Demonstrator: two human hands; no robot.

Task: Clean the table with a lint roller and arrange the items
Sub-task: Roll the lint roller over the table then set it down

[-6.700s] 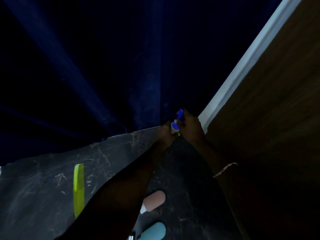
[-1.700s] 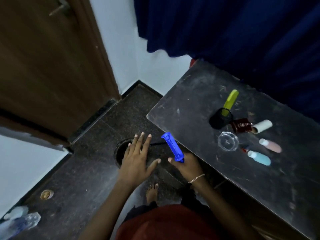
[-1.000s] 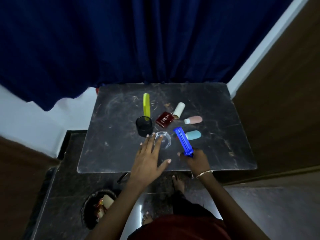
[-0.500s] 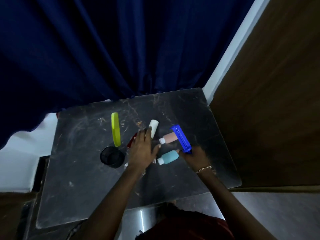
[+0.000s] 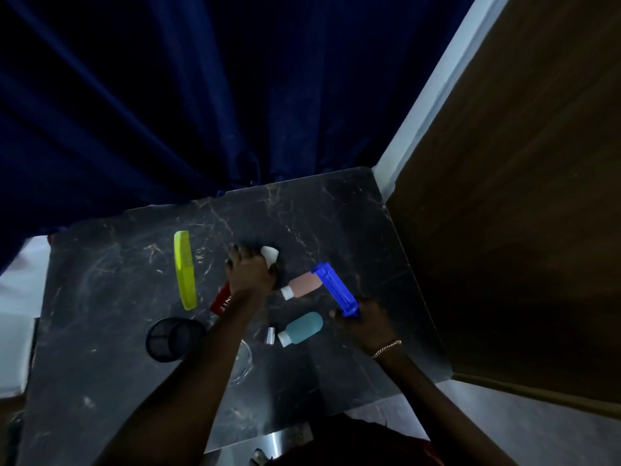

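My right hand (image 5: 366, 326) grips a blue lint roller (image 5: 336, 289), held just above the dark marble table (image 5: 100, 364). Farther back, my left hand (image 5: 250, 274) closes around a white tube (image 5: 270, 254) at the table's middle. A pink bottle (image 5: 302, 284) and a teal bottle (image 5: 302, 327) lie on their sides between my hands. A dark red box (image 5: 221, 301) lies partly under my left wrist. A yellow-green comb (image 5: 184, 269) lies to the left, with a black mesh cup (image 5: 174, 338) in front of it.
A clear glass dish (image 5: 243, 363) sits partly hidden under my left forearm, and a small silver cap (image 5: 270, 334) lies beside the teal bottle. A dark blue curtain (image 5: 201, 95) hangs behind the table. A wooden panel (image 5: 521, 196) stands close along the right edge.
My head turned from the floor and bin back to the table. My left hand reached forward and closed on the white tube. My right hand kept the lint roller.
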